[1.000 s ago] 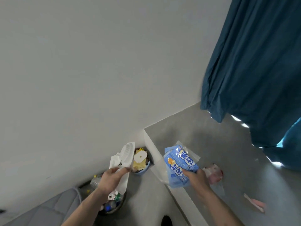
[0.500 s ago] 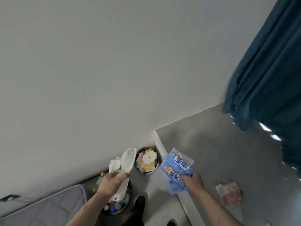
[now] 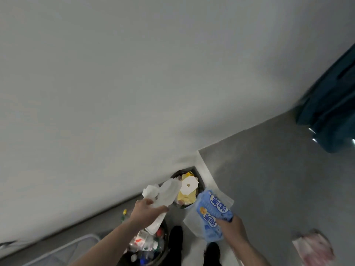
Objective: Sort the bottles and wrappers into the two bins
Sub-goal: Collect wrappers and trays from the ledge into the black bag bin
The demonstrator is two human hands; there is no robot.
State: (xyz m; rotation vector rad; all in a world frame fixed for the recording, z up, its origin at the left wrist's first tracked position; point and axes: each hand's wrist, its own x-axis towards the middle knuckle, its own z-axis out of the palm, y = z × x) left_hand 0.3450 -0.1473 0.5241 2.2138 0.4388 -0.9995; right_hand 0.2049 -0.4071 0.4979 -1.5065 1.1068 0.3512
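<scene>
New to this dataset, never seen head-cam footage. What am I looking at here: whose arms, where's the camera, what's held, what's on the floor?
No machine here: a person's two bare arms, filmed by one wide-angle camera worn on the head, looking forward and down, so the wall looks tilted.

The left hand grips a bunch of white wrappers. The right hand holds blue snack wrappers.

Below stand two round bins. The far bin holds yellow and white wrappers. The near bin, under the left hand, holds bottles. A pink wrapper lies on the grey surface at the right. A teal curtain hangs at the far right.
</scene>
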